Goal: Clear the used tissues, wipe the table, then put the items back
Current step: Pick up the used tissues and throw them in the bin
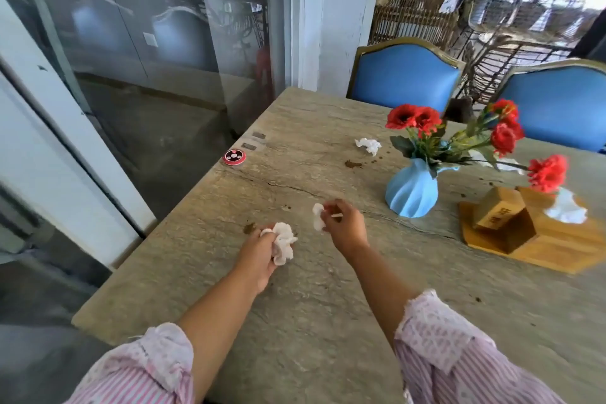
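the fingers [267, 233] of the left hand [259, 256] are clenching around a crumpled white tissue [283, 243], which is bulging out to the right of the fist just above the bench [311, 321]. the fingers [331, 207] of the right hand [344, 226] are pinching a smaller tissue wad [318, 216] at its right side, holding it near the middle of the bench. both forearms are reaching in from the near edge, with pink striped sleeves [442, 354] rolled up. a brown stain [249, 228] is sitting just left of the left hand. another used tissue [369, 145] is lying toward the far edge, near a second brown stain [352, 164]. a blue vase [411, 190] with red flowers [414, 118] is standing right of the hands, and a wooden tissue box [537, 229] is resting by the right edge. a red round button [234, 157] is lying at the left edge.
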Demonstrator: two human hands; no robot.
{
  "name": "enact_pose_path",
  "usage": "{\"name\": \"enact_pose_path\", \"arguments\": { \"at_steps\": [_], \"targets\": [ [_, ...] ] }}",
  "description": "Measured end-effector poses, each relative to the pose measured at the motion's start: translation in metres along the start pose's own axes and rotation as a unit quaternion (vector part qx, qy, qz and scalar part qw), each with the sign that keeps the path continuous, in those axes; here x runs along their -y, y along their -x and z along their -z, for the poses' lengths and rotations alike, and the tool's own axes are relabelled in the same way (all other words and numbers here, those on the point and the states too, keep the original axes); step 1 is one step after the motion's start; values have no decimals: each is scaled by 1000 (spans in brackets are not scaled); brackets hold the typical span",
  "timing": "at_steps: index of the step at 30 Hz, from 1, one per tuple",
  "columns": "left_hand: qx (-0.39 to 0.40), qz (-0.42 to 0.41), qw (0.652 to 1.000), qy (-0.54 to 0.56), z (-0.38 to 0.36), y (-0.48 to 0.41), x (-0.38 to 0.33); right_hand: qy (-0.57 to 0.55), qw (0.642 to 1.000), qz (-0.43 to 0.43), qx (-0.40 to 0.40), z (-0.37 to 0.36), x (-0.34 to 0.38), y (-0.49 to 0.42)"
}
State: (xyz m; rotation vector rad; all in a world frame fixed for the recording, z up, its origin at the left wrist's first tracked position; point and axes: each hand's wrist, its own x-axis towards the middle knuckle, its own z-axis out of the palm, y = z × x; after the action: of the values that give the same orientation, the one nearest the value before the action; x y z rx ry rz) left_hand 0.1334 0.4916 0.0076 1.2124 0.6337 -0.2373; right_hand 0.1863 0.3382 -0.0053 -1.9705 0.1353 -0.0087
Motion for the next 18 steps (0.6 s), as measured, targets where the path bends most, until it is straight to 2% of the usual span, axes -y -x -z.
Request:
{"name": "enact_pose_path", "arguments": {
  "at_steps": [2, 7, 10, 13, 15, 18],
  "targets": [
    [13, 4, 997, -73, -10, 20, 0, -94, 995, -35, 28, 20, 1, 30],
    [96, -26, 977, -188, -55, 87, 1, -162, 979, -101, 71, 97, 12, 101],
    [124, -52, 967, -217, -93, 136, 13, -175, 972, -149, 55, 155, 7, 139],
    [138, -64, 959, -240, -130, 178, 34, -268, 946, -181, 15, 214, -2, 169],
    [153, -67, 957, -238, -160, 208, 53, -280, 942, -183, -21, 261, -12, 191],
    [175, -77, 953, -234, -207, 246, 83, -264, 952, -154, -27, 331, -25, 224]
  ]
}}
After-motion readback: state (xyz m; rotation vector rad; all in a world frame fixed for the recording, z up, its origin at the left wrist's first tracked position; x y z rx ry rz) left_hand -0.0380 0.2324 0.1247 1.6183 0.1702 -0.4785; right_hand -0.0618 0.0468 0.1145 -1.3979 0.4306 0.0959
